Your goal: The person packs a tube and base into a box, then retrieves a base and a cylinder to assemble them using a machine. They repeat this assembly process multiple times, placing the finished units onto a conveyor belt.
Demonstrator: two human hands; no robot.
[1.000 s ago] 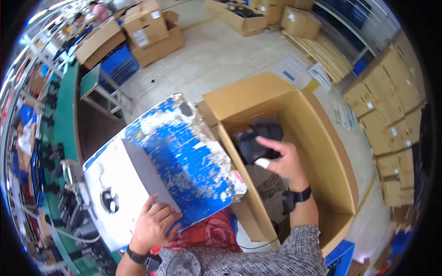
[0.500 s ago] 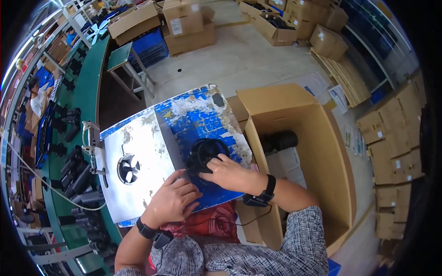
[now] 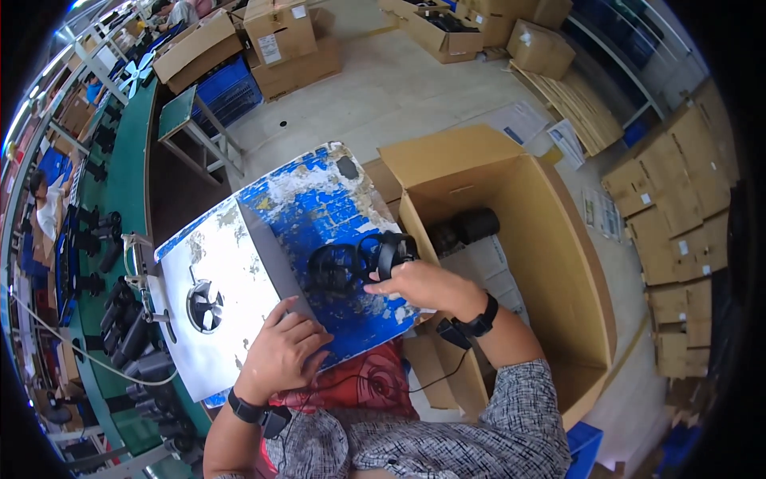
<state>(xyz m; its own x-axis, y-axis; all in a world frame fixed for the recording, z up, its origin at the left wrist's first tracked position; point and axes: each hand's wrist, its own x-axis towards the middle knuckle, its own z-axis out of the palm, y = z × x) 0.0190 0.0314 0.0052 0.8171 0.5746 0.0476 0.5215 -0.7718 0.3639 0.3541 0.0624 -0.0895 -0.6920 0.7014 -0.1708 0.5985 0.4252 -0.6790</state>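
Note:
My right hand [image 3: 415, 285] grips a black ring-shaped plastic part [image 3: 392, 252], tilted above the worn blue tabletop [image 3: 351, 315]. Just left of it, a second round black part [image 3: 329, 270] lies on the blue surface; its details are blurred. My left hand [image 3: 279, 351] rests with loosely spread fingers at the near edge of a white box-like panel [image 3: 227, 263] and holds nothing. Set into that panel's round opening is a small fan [image 3: 205, 307] with pale blades.
To the right stands an open cardboard box [image 3: 550, 263] with black cylindrical parts [image 3: 476, 226] inside. A green bench [image 3: 132, 172] on the left carries several black parts. Beyond the table are a small stool [image 3: 187, 120] and stacked cartons [image 3: 279, 40]. Co-workers sit at the far left.
My right hand has moved right and lifted the black ring-shaped part away from the other round part. My left hand stays by the panel's edge. The whole view has shifted slightly.

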